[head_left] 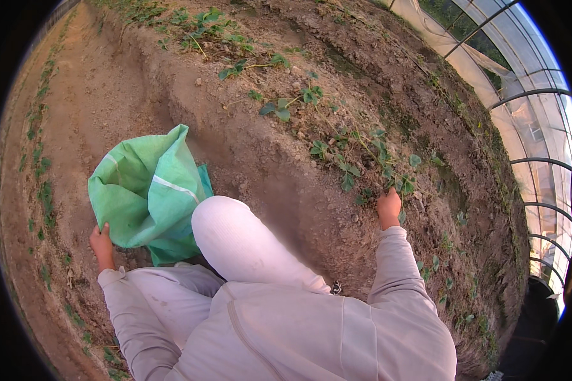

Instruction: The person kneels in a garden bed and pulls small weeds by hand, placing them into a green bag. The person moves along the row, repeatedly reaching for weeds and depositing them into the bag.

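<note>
My left hand (102, 245) grips the rim of a green woven sack (176, 178), with the thumb over the edge. The sack stands with its mouth gaping upward, in the furrow by my knee; its bottom is out of sight. Out to the right, my right hand (389, 208) reaches down onto a raised soil bed (291, 157). Its fingertips meet the leaves of a low, trailing strawberry-like plant (383, 155). The hand itself hides the fingers, so whether they hold a stem is unclear.
More leafy runners (281, 107) trail along the bed toward the far end. Left of the sack runs a bare soil furrow (100, 95), then another row of small plants (43, 190). A plastic-covered greenhouse wall with metal hoops (543, 162) curves along the right side.
</note>
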